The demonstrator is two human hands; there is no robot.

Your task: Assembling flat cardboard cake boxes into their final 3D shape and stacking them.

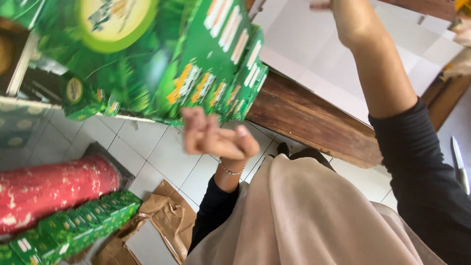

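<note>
The left hand is hovering just under a stack of green boxes, fingers curled and pressed together, pinching nothing; motion is blurring it, so whether it is touching the boxes cannot be told. The stack is filling the upper left, blurred and cut off by the frame's top edge. The right arm is reaching up over a white sheet on a wooden bench; its hand is running out of the frame, so its fingers cannot be judged.
</note>
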